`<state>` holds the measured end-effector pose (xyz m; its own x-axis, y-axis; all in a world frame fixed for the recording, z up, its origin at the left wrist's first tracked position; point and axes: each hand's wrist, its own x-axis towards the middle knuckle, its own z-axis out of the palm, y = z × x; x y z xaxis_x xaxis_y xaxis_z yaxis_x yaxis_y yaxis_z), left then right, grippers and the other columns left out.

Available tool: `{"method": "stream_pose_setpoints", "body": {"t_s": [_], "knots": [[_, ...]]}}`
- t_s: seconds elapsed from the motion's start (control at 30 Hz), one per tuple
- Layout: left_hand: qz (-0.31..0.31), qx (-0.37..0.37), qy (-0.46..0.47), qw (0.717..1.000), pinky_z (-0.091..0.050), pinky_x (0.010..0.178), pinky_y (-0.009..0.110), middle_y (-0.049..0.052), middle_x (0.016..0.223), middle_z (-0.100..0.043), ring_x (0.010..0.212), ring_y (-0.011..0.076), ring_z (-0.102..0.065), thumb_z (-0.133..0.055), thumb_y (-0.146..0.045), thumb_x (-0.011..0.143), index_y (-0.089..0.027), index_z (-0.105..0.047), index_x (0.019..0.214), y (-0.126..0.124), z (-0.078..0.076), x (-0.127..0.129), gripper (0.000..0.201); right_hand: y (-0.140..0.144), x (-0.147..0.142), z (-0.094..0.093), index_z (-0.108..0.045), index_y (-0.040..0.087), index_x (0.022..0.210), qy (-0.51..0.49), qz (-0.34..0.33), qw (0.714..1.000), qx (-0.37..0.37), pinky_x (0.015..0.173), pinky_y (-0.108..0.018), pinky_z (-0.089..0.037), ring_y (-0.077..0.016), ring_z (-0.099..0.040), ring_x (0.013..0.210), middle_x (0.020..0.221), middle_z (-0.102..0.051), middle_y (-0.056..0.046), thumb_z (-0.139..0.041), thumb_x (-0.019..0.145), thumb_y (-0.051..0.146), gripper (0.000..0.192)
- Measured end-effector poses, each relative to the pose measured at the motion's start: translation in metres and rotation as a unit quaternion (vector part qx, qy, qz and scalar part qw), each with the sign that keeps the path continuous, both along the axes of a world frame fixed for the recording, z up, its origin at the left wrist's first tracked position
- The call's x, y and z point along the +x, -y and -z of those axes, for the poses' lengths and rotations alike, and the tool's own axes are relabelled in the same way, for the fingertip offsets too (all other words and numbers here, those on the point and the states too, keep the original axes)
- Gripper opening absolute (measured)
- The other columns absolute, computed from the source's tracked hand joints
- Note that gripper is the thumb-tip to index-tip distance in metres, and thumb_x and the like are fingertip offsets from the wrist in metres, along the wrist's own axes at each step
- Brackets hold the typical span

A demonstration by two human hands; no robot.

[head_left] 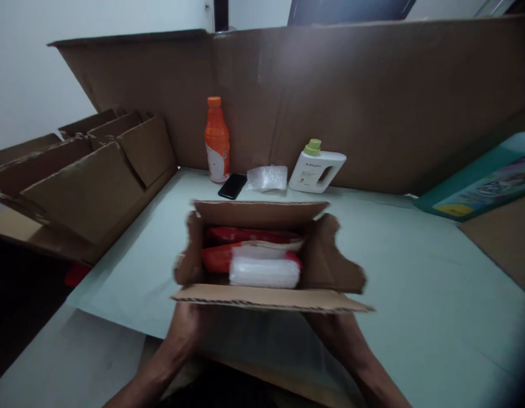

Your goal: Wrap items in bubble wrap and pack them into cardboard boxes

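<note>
Both hands hold the open cardboard box (262, 255) from beneath, near the front edge of the tabletop (415, 272). The left hand (188, 323) and right hand (330, 326) each close their grip on the box's near bottom corners, fingers hidden under the front flap. The red packets (220, 258) and white wrapped bundle (264, 273) inside could spill if it tilts, I reckon. Motion blur smears the flaps; labels on the orange bottle (217, 140) by the far edge are unreadable.
</note>
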<state>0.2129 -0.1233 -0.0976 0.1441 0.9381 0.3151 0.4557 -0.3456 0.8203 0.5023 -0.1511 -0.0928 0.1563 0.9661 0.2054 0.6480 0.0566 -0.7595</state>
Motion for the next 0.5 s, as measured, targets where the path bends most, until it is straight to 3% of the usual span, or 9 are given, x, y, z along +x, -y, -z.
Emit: {"method": "stream_pose_setpoints", "body": {"t_s": [0.1, 0.17, 0.23, 0.33, 0.4, 0.5], "knots": [[-0.081, -0.023, 0.029, 0.996, -0.063, 0.075, 0.040, 0.007, 0.081, -0.076, 0.079, 0.0257, -0.073, -0.063, -0.029, 0.087, -0.018, -0.070, 0.084, -0.005, -0.012, -0.018, 0.014, -0.031, -0.023, -0.013, -0.068, 0.026, 0.118, 0.003, -0.044, 0.999, 0.023, 0.095, -0.051, -0.054, -0.0374, -0.064, 0.115, 0.115, -0.074, -0.011, -0.067, 0.080, 0.053, 0.046], [-0.081, -0.016, 0.062, 0.995, -0.061, 0.087, 0.045, 0.010, 0.093, -0.076, 0.093, 0.0270, -0.073, -0.064, -0.034, 0.089, -0.018, -0.069, 0.099, -0.008, -0.009, -0.014, 0.020, -0.047, -0.027, -0.022, -0.067, 0.024, 0.117, 0.004, -0.064, 0.997, 0.030, 0.097, -0.051, -0.052, -0.0360, -0.064, 0.115, 0.120, -0.072, -0.011, -0.065, 0.082, 0.052, 0.045], [-0.073, -0.005, 0.095, 0.993, -0.058, 0.095, 0.046, 0.012, 0.105, -0.074, 0.106, 0.0278, -0.070, -0.064, -0.037, 0.090, -0.018, -0.064, 0.118, -0.011, 0.001, -0.007, 0.033, -0.058, -0.024, -0.027, -0.070, 0.022, 0.103, 0.009, -0.072, 0.997, 0.009, 0.091, -0.047, -0.055, -0.0336, -0.068, 0.103, 0.110, -0.075, -0.011, -0.065, 0.082, 0.050, 0.035], [-0.080, -0.007, 0.119, 0.990, -0.057, 0.098, 0.047, 0.015, 0.117, -0.071, 0.116, 0.0287, -0.066, -0.062, -0.036, 0.093, -0.019, -0.050, 0.139, -0.016, 0.020, -0.007, 0.050, -0.076, -0.023, -0.025, -0.068, 0.021, 0.084, 0.015, -0.099, 0.994, -0.032, 0.078, -0.042, -0.056, -0.0295, -0.070, 0.084, 0.090, -0.076, -0.010, -0.065, 0.082, 0.045, 0.024], [-0.102, -0.020, 0.125, 0.987, -0.055, 0.101, 0.050, 0.016, 0.124, -0.067, 0.122, 0.0300, -0.063, -0.061, -0.034, 0.093, -0.019, -0.039, 0.149, -0.022, 0.028, -0.019, 0.062, -0.098, -0.034, -0.019, -0.068, 0.020, 0.085, 0.000, -0.130, 0.991, -0.029, 0.077, -0.041, -0.056, -0.0278, -0.069, 0.083, 0.090, -0.076, -0.010, -0.066, 0.081, 0.040, 0.021], [-0.146, -0.039, 0.145, 0.978, -0.048, 0.110, 0.053, 0.016, 0.137, -0.060, 0.132, 0.0311, -0.056, -0.062, -0.032, 0.090, -0.020, -0.027, 0.156, -0.036, 0.027, -0.046, 0.076, -0.148, -0.067, -0.009, -0.067, 0.019, 0.091, -0.048, -0.192, 0.980, -0.001, 0.079, -0.040, -0.057, -0.0264, -0.069, 0.086, 0.095, -0.075, -0.009, -0.070, 0.076, 0.035, 0.023]]}}
